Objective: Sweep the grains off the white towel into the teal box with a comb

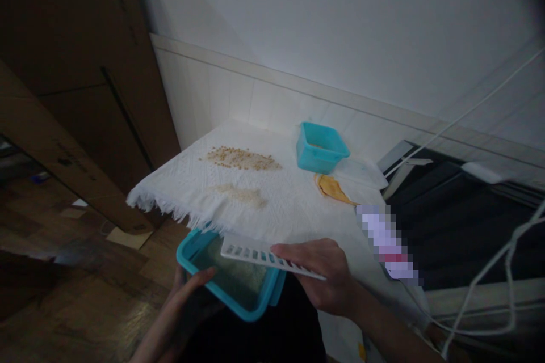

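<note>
My left hand [187,295] grips the near left side of a teal-rimmed container lid [232,283], thumb on its rim. My right hand [326,272] holds a white slotted plastic insert [264,254] by its right end, tilted over the lid. Just beyond them lies a white paper towel [293,204] spread on the floor. On it are a patch of tan grains [242,159] and a smaller pile of white grains [242,194]. A teal square tub [320,147] stands at the towel's far right.
An orange-stained scrap [334,188] and a clear plastic sheet [361,173] lie right of the tub. Cardboard boxes [76,68] lean at the left. White cables [485,283] hang at the right over a dark panel [460,221]. A white wall stands behind.
</note>
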### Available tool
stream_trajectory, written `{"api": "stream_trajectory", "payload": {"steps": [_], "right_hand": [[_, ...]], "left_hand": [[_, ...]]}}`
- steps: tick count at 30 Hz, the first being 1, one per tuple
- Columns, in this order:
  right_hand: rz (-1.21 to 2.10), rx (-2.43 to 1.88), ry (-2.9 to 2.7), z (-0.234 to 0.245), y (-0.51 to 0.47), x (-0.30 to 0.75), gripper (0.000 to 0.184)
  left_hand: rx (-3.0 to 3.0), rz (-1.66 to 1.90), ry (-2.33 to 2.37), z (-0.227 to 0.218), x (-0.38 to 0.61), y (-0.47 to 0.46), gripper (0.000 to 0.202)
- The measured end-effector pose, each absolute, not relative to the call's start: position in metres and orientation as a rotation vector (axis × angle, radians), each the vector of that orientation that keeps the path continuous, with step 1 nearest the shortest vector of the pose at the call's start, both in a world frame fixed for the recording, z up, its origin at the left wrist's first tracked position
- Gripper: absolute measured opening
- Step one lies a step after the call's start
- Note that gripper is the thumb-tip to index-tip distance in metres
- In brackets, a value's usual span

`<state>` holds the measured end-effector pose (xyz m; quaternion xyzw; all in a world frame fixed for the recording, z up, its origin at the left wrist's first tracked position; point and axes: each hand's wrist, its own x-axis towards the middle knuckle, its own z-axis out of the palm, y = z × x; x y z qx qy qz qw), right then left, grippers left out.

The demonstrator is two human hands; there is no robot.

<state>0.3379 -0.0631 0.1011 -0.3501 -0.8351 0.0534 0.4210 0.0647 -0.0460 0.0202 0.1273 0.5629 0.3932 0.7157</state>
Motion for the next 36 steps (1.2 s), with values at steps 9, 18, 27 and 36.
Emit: {"api": "stream_trajectory", "payload": {"steps": [9, 18, 27, 36], "right_hand": [[-0.087, -1.213, -1.895, 0.112, -0.049, 0.375, 0.021], [0.054, -1.261, -1.907, 0.104, -0.02, 0.368, 0.028], [0.127, -1.089, -1.936, 0.091, 0.007, 0.336, 0.02], [0.149, -1.022, -1.932, 0.092, 0.017, 0.316, 0.02]], "left_hand": [[0.298, 0.881, 1.313, 0.027, 0.064, -0.045, 0.101], [0.304, 0.926, 1.317, 0.017, 0.056, -0.04, 0.102], [0.319, 0.961, 1.276, 0.024, 0.049, -0.039, 0.101], [0.324, 0.983, 1.294, 0.024, 0.047, -0.034, 0.087]]}}
